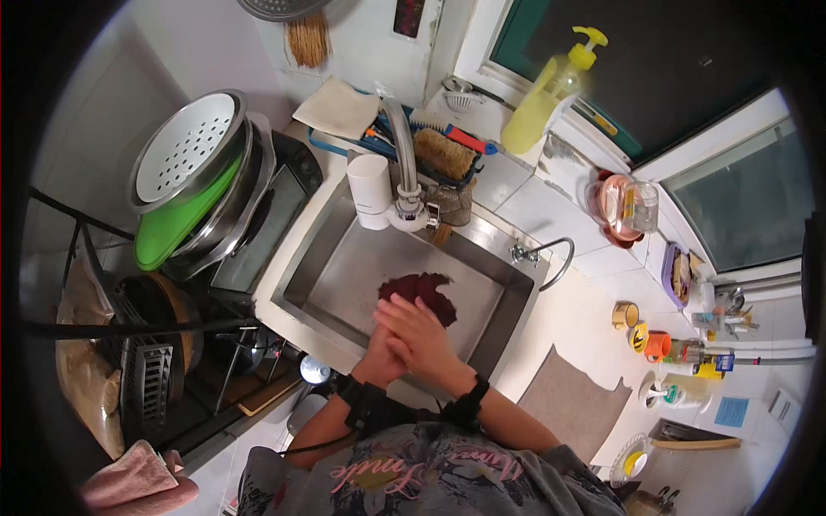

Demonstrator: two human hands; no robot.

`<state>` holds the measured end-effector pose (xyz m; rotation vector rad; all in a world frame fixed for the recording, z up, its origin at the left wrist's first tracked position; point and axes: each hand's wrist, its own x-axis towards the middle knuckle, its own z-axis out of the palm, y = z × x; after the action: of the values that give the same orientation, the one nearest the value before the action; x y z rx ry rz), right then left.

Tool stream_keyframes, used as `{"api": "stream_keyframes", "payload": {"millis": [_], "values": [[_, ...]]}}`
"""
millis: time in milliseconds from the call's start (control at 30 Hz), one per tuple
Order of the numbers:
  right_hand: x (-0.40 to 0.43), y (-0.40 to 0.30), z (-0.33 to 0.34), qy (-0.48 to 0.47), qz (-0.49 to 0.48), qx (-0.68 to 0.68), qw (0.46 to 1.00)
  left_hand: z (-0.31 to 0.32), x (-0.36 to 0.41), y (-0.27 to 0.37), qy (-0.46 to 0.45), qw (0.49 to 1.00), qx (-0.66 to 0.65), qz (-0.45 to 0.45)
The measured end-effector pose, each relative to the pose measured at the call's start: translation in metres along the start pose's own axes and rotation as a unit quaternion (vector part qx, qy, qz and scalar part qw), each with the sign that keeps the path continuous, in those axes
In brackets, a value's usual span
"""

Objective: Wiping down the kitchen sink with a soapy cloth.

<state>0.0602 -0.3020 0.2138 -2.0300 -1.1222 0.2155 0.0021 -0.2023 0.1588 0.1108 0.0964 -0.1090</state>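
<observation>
My left hand [381,358] and my right hand [419,335] are pressed together above the near part of a stainless steel sink [348,258]. The right hand's fingers lie over the left hand, so whether anything is between the palms is hidden. Just beyond the fingertips, a dark red cloth [423,290] lies crumpled on the sink floor. At the sink's back edge stands a curved metal faucet [403,142] with a white water filter [369,187] attached. A small curved tap [558,248] rises at the right corner.
Metal bowls and a white colander [187,148] are stacked at left, with a green plastic item [187,219]. Brushes [445,151] lie behind the faucet. A yellow soap pump bottle [542,109] stands on the ledge. A brown mat [574,400] and cups [657,345] are at right.
</observation>
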Motion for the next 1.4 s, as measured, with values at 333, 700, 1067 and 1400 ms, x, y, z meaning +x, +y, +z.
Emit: {"api": "stream_keyframes", "payload": {"millis": [333,700,1067,1400], "values": [[-0.016,0.029,-0.015,0.095,0.165,0.264,0.945,0.01,-0.008,-0.005,0.187,0.935,0.299,-0.04],[-0.012,0.007,-0.005,0.17,0.236,0.406,0.867,0.011,0.012,0.004,0.107,0.993,0.046,-0.011],[0.019,0.011,0.041,0.119,0.054,-0.027,0.991,-0.03,0.037,0.015,0.197,0.979,0.032,0.047],[0.122,0.167,0.015,-0.157,0.257,0.021,0.953,-0.066,0.101,0.074,0.178,0.978,-0.061,0.088]]}}
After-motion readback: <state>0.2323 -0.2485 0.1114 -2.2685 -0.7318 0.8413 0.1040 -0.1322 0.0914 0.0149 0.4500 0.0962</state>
